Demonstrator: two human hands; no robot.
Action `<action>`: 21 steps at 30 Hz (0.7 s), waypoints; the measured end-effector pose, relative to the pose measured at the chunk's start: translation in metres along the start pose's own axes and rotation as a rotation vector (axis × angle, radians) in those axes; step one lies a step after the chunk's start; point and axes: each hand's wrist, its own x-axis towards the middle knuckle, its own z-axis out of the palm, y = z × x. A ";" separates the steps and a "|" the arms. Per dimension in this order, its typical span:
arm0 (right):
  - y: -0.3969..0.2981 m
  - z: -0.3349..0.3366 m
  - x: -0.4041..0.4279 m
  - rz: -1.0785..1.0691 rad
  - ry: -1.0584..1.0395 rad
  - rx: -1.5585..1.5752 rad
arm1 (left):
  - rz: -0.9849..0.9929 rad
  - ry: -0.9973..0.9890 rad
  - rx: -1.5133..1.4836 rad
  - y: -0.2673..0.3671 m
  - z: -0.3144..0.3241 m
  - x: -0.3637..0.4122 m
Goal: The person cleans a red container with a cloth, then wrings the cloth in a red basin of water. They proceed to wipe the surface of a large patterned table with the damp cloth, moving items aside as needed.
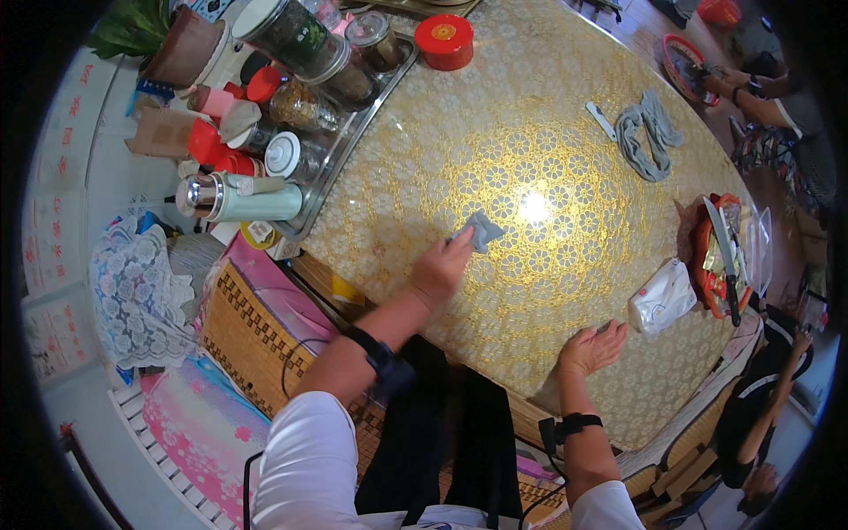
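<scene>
A small grey cloth [485, 232] lies under the fingers of my left hand [447, 262], which grips its near edge against the table's patterned gold cover [517, 278]. My right hand [593, 348] rests near the table's front edge, fingers spread and holding nothing. Just beyond it sits a white plastic packet [664, 297]. Farther off, a twisted grey cloth [646, 139] lies beside a small white-handled tool [600, 121]. A knife with a black handle [731, 291] rests across a red basket [705, 265] at the right edge.
A metal tray [361, 142] with several jars and a pale green thermos [258, 197] stands at the left. A round red tin [444, 43] is at the far side. A wicker-seated bench [245, 324] adjoins the table. Two other people are at the right.
</scene>
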 end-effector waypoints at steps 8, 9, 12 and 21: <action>0.004 0.002 0.000 -0.057 0.029 -0.014 | 0.048 -0.010 0.068 -0.039 0.018 0.007; 0.005 0.003 0.000 -0.070 0.050 -0.020 | 0.061 0.036 0.061 -0.039 0.016 0.011; 0.009 0.008 -0.001 -0.080 0.084 -0.004 | -0.477 0.006 0.258 -0.066 0.012 0.045; 0.008 0.010 -0.001 -0.053 0.108 0.006 | -0.282 -0.261 -0.217 0.001 0.020 -0.035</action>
